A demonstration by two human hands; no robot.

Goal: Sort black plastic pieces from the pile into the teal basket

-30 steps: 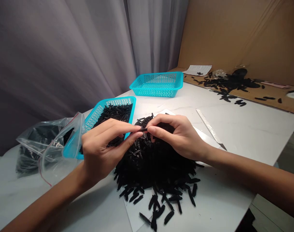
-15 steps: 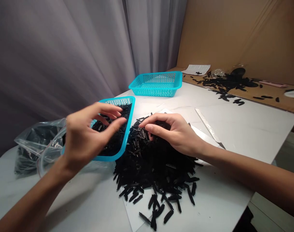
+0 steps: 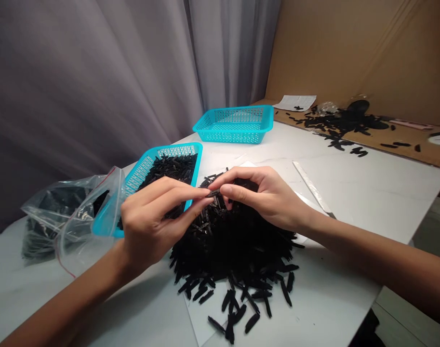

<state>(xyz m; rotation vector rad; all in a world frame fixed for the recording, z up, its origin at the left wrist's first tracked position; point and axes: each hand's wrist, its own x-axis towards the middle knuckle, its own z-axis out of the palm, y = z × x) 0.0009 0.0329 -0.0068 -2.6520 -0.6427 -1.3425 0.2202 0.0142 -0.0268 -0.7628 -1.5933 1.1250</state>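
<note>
A small black strip-like piece (image 3: 214, 193) is pinched between both hands, above a heap of similar black pieces (image 3: 234, 246). My left hand (image 3: 158, 217) grips its left end between thumb and fingertips. On the other end, the thumb and index finger of my right hand (image 3: 263, 195) are closed. Behind my left hand stands a blue perforated basket (image 3: 200, 159) holding many black pieces, partly hidden by that hand. White paper (image 3: 201, 318) lies under the heap.
Left of the filled basket is a clear zip bag (image 3: 42, 212) with dark contents. A second blue basket (image 3: 232, 137) stands farther back. A white-handled knife-like tool (image 3: 310, 185) lies right of the heap. More black pieces (image 3: 342, 123) are scattered on cardboard at back right.
My left hand has moved right from over the filled basket to meet my right hand, and its fingers have closed on the black piece. My right hand has barely moved.
</note>
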